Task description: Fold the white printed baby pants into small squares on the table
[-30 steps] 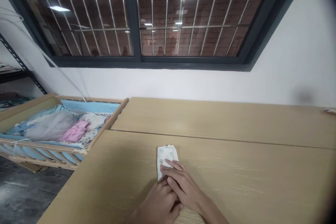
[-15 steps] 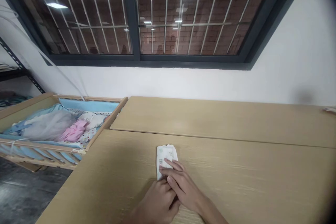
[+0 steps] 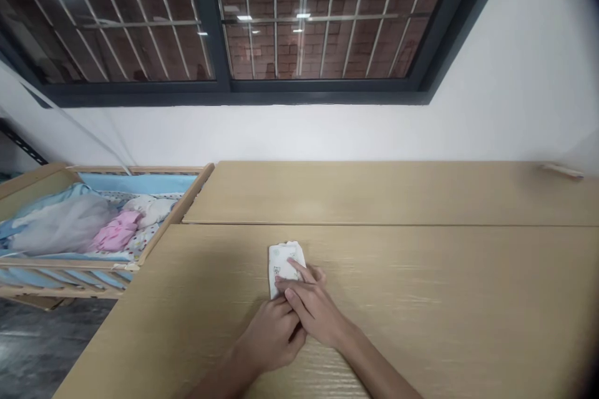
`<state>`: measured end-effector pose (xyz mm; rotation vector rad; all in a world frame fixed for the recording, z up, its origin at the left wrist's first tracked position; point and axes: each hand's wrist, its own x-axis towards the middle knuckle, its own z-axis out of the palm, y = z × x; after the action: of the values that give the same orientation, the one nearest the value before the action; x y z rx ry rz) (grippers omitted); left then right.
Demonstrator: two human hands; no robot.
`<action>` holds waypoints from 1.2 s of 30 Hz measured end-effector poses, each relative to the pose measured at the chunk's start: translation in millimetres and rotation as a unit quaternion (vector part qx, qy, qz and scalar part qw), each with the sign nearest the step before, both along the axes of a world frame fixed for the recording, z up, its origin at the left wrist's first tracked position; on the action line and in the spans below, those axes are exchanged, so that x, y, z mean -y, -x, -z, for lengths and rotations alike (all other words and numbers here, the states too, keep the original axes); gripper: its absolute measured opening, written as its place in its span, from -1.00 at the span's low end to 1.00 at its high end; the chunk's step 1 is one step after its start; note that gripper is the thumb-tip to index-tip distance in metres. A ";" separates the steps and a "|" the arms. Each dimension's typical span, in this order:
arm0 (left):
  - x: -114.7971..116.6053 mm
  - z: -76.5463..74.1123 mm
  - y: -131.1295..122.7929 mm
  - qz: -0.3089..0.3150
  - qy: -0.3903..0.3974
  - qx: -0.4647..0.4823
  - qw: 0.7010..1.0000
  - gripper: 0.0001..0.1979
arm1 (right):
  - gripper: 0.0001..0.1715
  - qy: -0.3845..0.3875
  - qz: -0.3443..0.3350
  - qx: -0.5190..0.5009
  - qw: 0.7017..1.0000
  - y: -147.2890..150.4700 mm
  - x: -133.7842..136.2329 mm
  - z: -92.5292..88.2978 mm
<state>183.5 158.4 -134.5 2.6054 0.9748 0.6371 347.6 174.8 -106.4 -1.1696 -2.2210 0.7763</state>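
Note:
A small folded white diaper [image 3: 281,257] with faint printed figures and a ruffled far edge lies on the wooden tabletop [image 3: 421,312]. At its near end, my left hand [image 3: 274,333] is closed, with curled fingers around that end; the part in its grip is hidden. My right hand [image 3: 311,305] lies over the left hand's fingertips and the diaper's right side. Its fingers are stretched out and apart, pressing on the printed surface.
A wooden crib [image 3: 187,199] with blue padding stands to the left, holding pink cloth [image 3: 116,230] and gauzy white fabric [image 3: 60,224]. A raised board [image 3: 374,193] runs along the wall under a barred window [image 3: 224,93]. A small light object [image 3: 561,170] lies at the far right.
The view has tilted and shifted slightly, so everything sits higher and further left. Both hands keep nearly the same hold on the diaper.

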 end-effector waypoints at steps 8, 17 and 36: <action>0.1 -3.4 0.5 0.008 0.006 0.008 1.000 -0.80 | -0.52 0.005 0.033 -0.012 0.999 1.2 1.7 1.8; 0.9 -7.2 0.6 0.003 0.008 0.027 1.000 -0.78 | -0.51 0.015 0.021 -0.011 1.000 -0.1 -1.9 -0.7; 4.7 -7.8 1.2 0.011 0.035 0.032 0.999 -0.67 | -0.57 0.014 0.028 -0.003 1.000 -1.0 -1.6 3.9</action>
<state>182.3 153.7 -126.7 2.5150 0.9320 0.6649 348.6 176.4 -110.3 -1.2349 -2.1689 0.7898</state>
